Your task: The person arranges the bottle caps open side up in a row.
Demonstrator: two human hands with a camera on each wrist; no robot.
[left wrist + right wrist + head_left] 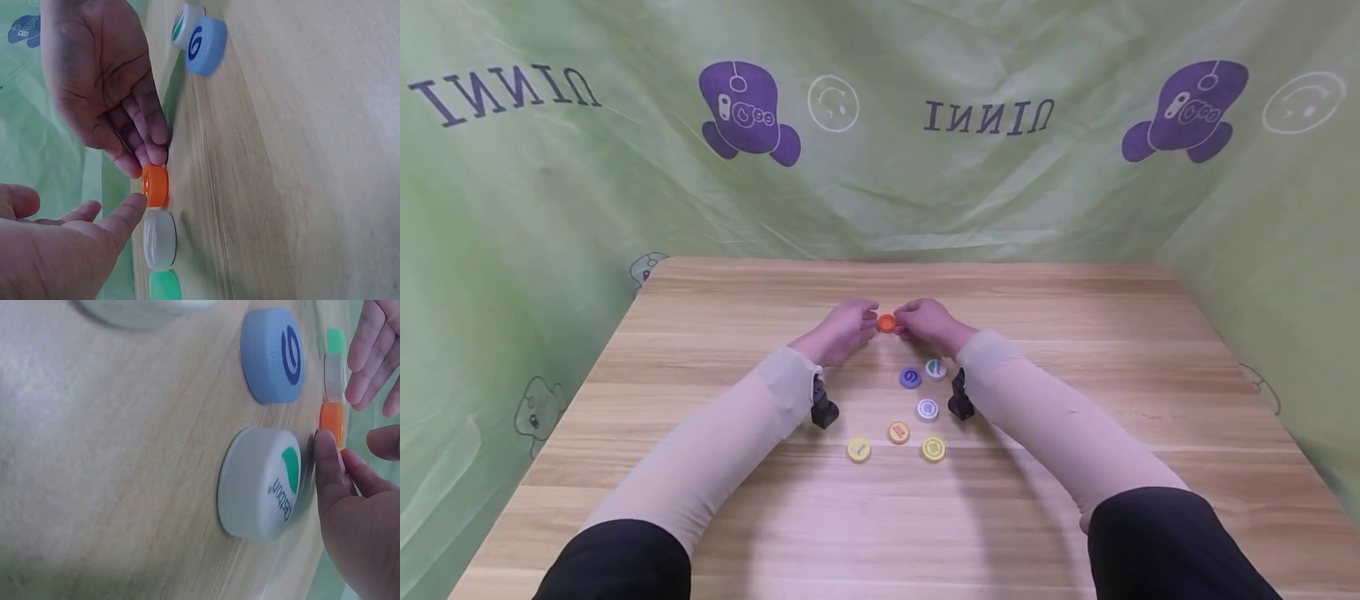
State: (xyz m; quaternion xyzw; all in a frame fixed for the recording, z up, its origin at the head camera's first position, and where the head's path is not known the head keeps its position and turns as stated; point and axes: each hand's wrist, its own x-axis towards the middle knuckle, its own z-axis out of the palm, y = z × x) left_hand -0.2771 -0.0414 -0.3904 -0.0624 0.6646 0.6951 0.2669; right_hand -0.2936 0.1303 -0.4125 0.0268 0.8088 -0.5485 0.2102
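An orange bottle cap (887, 323) lies hollow side up on the table between the two hands. My right hand (927, 321) is at its right edge; the thumb and fingertips pinch that edge in the right wrist view. From the other side my left hand (847, 327) reaches in with loosely extended fingers, and one fingertip is at the cap's rim in the left wrist view. That hand holds nothing. Beside the orange cap stand a white cap (160, 239) and a green cap (165, 285) in a row; in the head view the left hand hides both.
Nearer me lie a blue cap (911, 377), a white cap with a green mark (936, 369), another white cap (927, 409), an orange-printed cap (898, 432) and two yellow caps, one left (859, 450), one right (933, 449). A green curtain (880, 208) hangs behind the wooden table (700, 292).
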